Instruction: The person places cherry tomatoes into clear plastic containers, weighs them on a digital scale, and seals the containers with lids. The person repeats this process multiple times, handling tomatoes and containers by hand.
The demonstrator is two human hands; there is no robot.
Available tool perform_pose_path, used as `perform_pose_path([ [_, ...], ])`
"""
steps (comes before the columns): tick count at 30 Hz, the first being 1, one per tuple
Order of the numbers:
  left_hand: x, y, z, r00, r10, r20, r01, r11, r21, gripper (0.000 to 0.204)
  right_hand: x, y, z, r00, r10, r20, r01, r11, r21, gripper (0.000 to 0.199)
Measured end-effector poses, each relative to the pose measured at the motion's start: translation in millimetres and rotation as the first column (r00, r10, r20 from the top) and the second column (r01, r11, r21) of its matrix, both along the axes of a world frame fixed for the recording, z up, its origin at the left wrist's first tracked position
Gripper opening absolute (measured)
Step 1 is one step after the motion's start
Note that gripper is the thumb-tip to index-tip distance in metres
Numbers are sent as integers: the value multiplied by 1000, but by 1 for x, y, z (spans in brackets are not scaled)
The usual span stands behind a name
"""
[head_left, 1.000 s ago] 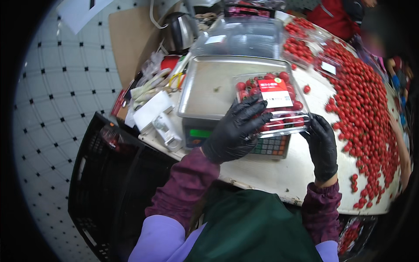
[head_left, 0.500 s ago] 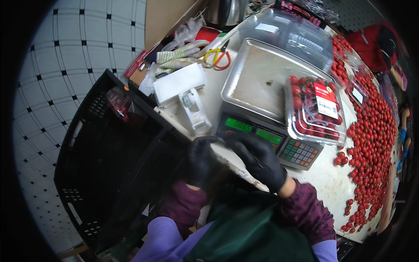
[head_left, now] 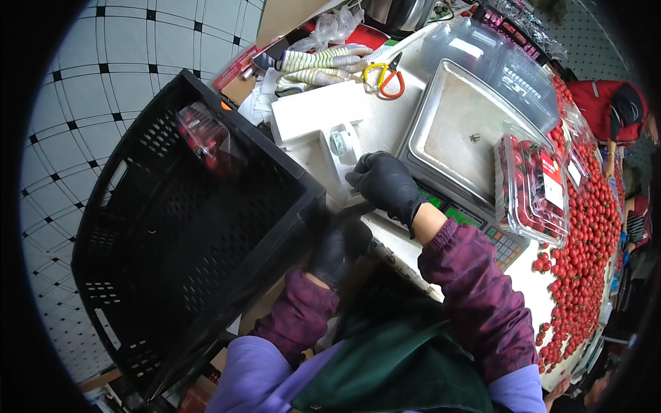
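Observation:
My right hand (head_left: 387, 184), in a black glove, is at the end of a white tape dispenser (head_left: 329, 153), in front of the scale. Its fingers are curled, and what they pinch is hidden. Lower and to the left, my left hand (head_left: 339, 253), also black-gloved, is by the table edge beside the black crate. Motion and shadow smear its fingers. On the right side of the scale (head_left: 451, 131) rests a clear clamshell box of cherry tomatoes (head_left: 530, 186) with a red and white label. A tiny green stem bit lies on the steel pan.
The black plastic crate (head_left: 255, 162) at left holds a tomato box (head_left: 206, 134). A white box (head_left: 320, 110), striped gloves (head_left: 323, 65) and yellow-red snips (head_left: 385, 79) lie behind. Empty clamshells (head_left: 475, 58) stand past the scale. Loose cherry tomatoes (head_left: 585, 255) cover the right; another person (head_left: 606, 110) works beyond.
My right hand has moved from in front of the scale display to the tape dispenser. My left hand is now lower and farther from it. The whole view has shifted.

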State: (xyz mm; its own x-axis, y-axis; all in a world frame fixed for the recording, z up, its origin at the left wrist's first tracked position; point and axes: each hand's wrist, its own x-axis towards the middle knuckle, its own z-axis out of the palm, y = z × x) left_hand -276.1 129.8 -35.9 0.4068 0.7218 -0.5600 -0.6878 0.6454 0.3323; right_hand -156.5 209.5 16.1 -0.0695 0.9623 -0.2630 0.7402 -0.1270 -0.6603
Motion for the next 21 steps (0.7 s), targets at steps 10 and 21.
perform_pose_path([
  [10, -9, -1, 7, 999, 32, 39, -37, 987, 155, 35, 10, -54, 15, 957, -16, -288, 34, 998, 55, 20],
  [21, 3, 12, 4, 930, -1, -368, 142, 924, 356, 36, 47, -206, 11, 766, -394, -509, 69, 837, -543, 24],
])
